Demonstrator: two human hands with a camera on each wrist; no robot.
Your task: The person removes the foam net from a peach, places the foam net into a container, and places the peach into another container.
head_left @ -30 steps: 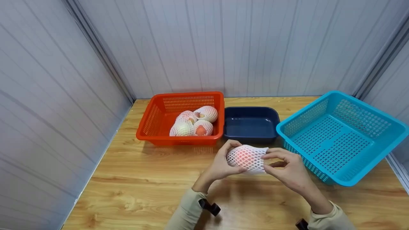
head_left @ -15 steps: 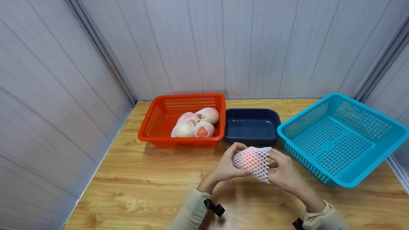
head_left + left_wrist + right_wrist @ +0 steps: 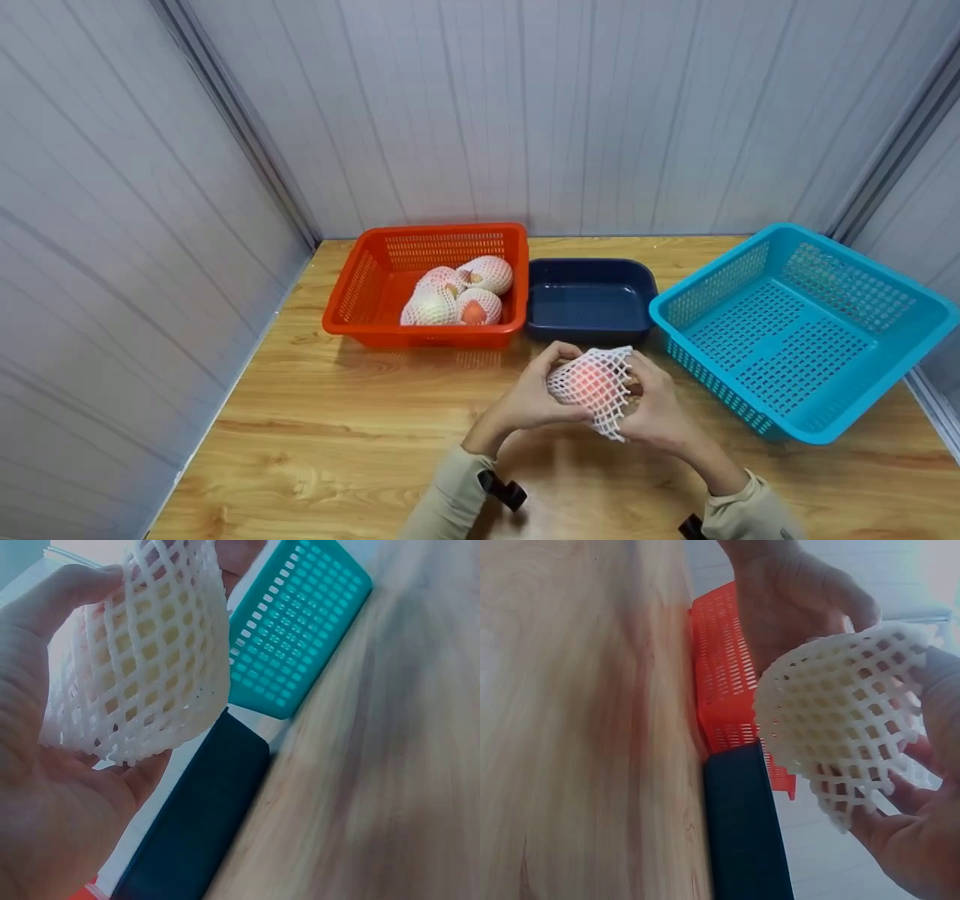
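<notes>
Over the table, in front of the navy tub, a rounded red-and-yellow fruit point(image 3: 591, 384) sits inside a white foam net point(image 3: 609, 418). My left hand point(image 3: 534, 394) grips the netted fruit from the left, thumb on the near side and fingers round the far side. At the net's wide right end, my right hand point(image 3: 661, 409) holds the loose edge between thumb and fingers, and the mesh there is spread and hangs down. In the right wrist view the foam net point(image 3: 847, 701) covers the fruit, whose yellow side shows through the holes.
An orange basket point(image 3: 352, 330) at the back left holds several netted fruits point(image 3: 487, 274). Beside it is a navy tub point(image 3: 589, 330), and a turquoise basket point(image 3: 765, 420) stands at the right. Panelled walls point(image 3: 480, 112) enclose the wooden table point(image 3: 315, 435) at the back and sides.
My right hand has moved left, closer to the fruit, and its fingers have gone further onto the net's edge. The net's end has spread wider and droops lower. My left hand keeps its grip.
</notes>
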